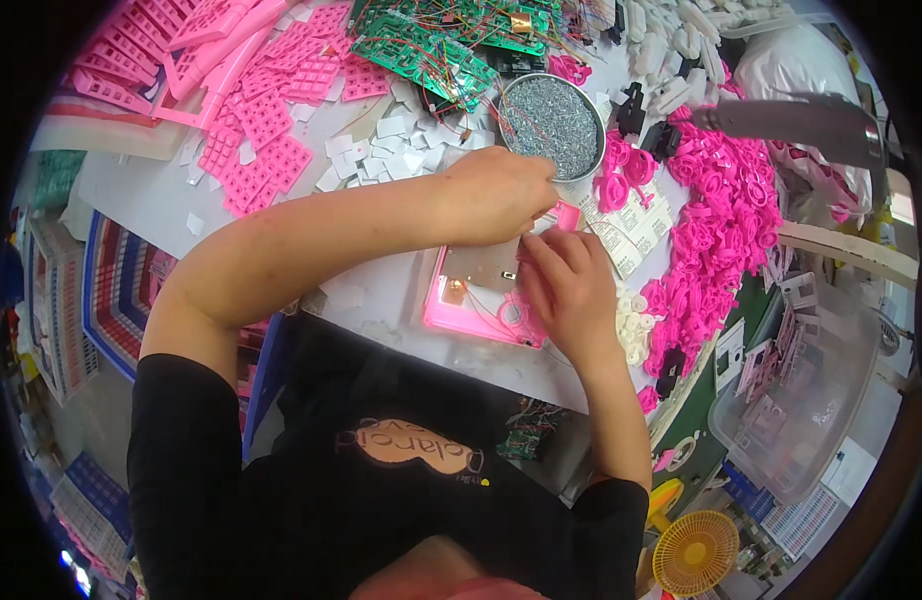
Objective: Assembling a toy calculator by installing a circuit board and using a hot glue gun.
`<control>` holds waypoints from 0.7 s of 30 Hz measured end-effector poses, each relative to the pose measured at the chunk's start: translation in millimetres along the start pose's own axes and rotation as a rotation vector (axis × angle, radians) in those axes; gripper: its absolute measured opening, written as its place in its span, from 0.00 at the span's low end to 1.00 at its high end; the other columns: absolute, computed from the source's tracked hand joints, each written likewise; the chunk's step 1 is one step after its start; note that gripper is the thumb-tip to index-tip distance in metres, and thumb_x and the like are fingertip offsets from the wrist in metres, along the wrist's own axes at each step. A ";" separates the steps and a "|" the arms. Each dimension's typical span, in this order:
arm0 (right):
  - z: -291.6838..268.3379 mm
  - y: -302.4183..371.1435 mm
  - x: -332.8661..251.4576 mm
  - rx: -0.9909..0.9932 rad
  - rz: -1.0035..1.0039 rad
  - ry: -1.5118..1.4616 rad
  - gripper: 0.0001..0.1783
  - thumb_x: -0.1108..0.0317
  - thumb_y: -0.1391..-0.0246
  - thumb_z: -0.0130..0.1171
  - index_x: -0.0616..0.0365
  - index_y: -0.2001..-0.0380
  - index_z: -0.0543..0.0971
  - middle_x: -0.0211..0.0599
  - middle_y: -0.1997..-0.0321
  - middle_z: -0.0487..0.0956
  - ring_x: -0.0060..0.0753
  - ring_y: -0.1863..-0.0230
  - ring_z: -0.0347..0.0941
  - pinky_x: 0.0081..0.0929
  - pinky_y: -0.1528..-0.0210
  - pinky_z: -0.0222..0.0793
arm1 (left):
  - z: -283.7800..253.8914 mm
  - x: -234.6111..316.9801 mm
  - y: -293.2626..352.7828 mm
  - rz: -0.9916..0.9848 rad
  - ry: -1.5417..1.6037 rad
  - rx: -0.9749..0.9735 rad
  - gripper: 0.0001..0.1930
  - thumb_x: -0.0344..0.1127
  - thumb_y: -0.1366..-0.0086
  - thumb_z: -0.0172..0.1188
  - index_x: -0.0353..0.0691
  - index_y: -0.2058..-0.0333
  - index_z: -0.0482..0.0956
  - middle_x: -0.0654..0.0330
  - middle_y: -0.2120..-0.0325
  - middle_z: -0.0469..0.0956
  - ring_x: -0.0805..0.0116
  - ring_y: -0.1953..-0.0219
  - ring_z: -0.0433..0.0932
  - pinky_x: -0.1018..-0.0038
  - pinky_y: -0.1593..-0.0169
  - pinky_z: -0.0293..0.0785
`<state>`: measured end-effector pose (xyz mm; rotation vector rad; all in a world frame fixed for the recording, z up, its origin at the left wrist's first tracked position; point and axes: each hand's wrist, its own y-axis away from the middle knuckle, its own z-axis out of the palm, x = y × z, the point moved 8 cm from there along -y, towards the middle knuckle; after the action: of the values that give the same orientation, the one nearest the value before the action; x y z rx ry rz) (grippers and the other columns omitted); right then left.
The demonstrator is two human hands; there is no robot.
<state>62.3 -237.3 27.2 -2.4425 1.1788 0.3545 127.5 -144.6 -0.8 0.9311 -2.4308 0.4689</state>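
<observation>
In front of me on the table lies a pink plastic housing point(443, 312), with a greyish board point(478, 268) and thin wires inside it. My left hand point(499, 197) reaches across above its far end, fingers curled together; whatever they pinch is hidden. Against the housing's right side rests my right hand point(569, 285), its bent fingers and thumb gripping the edge and the board area. Just beyond my left hand stands a round metal bowl point(551, 125) full of small grey screws.
Pink keypad sheets point(271, 140), white square pieces point(381, 150) and green circuit boards point(421, 60) cover the far side. To the right are a heap of magenta plastic parts point(721, 210), small white parts point(633, 330) and a long dark grey object point(791, 128) above the table.
</observation>
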 end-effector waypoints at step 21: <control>-7.2 -4.4 -6.7 -0.176 -0.080 0.006 0.17 0.71 0.53 0.65 0.55 0.57 0.83 0.39 0.53 0.79 0.46 0.54 0.73 0.38 0.51 0.74 | -29.9 -16.8 51.3 -0.006 0.200 0.211 0.06 0.32 0.41 0.63 0.38 0.67 0.77 0.58 0.67 0.76 0.55 0.62 0.76 0.62 0.58 0.71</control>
<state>62.0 -233.6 37.3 -2.6340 1.0906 0.4440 112.4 -85.3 7.3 0.9285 -2.2281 0.7897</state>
